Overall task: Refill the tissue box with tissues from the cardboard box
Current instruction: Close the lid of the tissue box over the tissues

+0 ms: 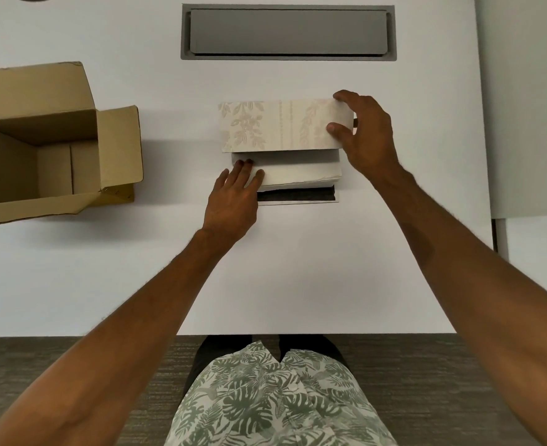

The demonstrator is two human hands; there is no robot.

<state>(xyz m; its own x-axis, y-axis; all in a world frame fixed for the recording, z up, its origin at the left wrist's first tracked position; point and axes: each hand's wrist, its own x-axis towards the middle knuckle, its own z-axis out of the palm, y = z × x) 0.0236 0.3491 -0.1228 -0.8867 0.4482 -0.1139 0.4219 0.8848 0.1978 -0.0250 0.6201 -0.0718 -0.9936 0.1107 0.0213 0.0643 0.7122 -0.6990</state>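
Note:
A cream tissue box (275, 127) with a pale leaf pattern lies on the white table (297, 268), its open side facing me. A stack of white tissues (301, 173) sticks partway out of that opening, over a dark base panel (294, 196). My left hand (233, 201) rests on the stack's left end, fingers on top and partly tucked into the box. My right hand (362, 136) grips the box's right end, thumb and fingers wrapped over its edge. The open brown cardboard box (40, 146) stands at the left; what I can see of its inside holds nothing.
A grey recessed cable hatch (288, 32) is set into the table behind the tissue box. A second table surface (529, 123) adjoins on the right. The near table edge runs just in front of my patterned shirt, with grey carpet below.

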